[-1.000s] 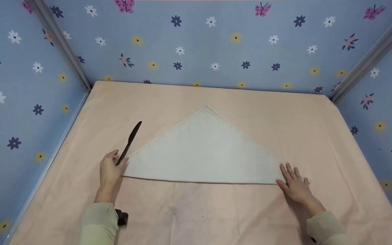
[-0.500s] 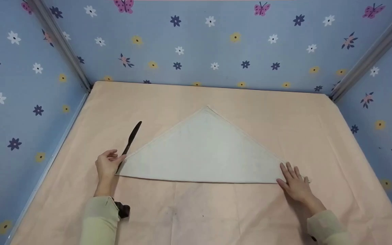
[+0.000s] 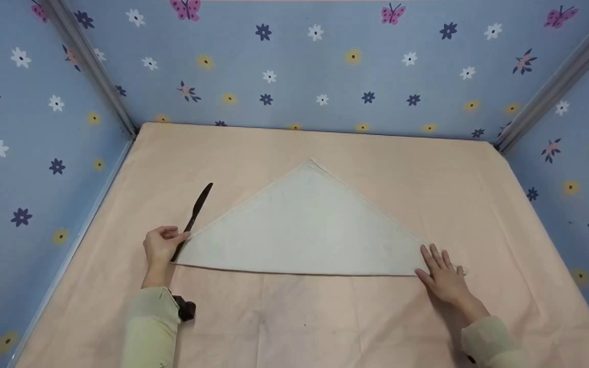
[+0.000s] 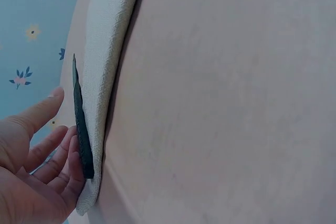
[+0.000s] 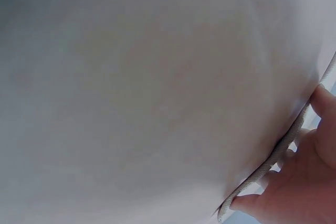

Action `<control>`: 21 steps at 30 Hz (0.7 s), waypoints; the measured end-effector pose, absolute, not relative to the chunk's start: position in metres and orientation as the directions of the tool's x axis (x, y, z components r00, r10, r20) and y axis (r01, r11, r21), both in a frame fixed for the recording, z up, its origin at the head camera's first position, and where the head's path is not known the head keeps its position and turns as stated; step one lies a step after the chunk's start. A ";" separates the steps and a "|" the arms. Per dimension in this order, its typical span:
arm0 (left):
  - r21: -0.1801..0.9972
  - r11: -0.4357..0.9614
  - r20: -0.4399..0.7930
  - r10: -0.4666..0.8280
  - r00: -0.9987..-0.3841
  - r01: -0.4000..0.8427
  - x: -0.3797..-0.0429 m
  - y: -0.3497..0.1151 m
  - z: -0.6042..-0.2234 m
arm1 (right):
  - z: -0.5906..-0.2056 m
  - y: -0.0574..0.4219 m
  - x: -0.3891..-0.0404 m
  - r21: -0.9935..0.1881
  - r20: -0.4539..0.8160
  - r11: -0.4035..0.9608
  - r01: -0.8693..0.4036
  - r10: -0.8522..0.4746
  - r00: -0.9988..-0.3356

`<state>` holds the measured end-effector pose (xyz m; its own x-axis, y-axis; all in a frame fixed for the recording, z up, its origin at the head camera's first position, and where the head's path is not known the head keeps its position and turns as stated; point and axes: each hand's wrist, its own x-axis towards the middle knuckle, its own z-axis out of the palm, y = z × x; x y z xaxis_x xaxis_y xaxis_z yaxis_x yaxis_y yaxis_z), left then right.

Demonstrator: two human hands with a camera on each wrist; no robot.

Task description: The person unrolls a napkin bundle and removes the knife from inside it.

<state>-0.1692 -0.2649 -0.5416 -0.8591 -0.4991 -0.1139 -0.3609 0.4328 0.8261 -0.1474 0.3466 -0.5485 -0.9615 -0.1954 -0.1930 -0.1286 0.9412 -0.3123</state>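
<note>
A pale cloth (image 3: 304, 230), folded into a triangle, lies flat with its point toward the back wall. The black table knife (image 3: 201, 202) slants across its left corner, blade tip past the cloth. Beside the knife handle is my left hand (image 3: 162, 248), fingers loosely bent. In the left wrist view the thumb (image 4: 44, 111) stands apart from the knife (image 4: 80, 119), while the fingers (image 4: 73, 163) lie close against the handle. My right hand (image 3: 447, 281) rests spread on the cloth's right corner, covering most of it; the right wrist view shows its fingertips along the folded edge (image 5: 278, 153).
A peach cloth (image 3: 304, 322) with faint creases covers the table. Blue floral panels (image 3: 294, 66) stand at the back and on both sides, with grey posts (image 3: 560, 82) at the rear corners. A black device (image 3: 186, 308) sits at the left wrist.
My left hand has shifted slightly left, uncovering the lower end of the knife handle and the cloth's left corner. The knife and my right hand have stayed in place.
</note>
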 end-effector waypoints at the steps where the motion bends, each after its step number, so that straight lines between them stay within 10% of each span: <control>1: 0.828 0.431 -0.112 -0.499 -0.859 -0.358 -0.169 -0.265 -0.542 | -0.549 0.347 -0.147 -0.315 -0.192 0.940 -0.130 -0.197 -0.961; 21: 0.807 0.439 -0.140 -0.509 -0.850 -0.396 -0.172 -0.267 -0.548 | -0.547 0.346 -0.148 -0.331 -0.191 0.935 -0.128 -0.199 -0.961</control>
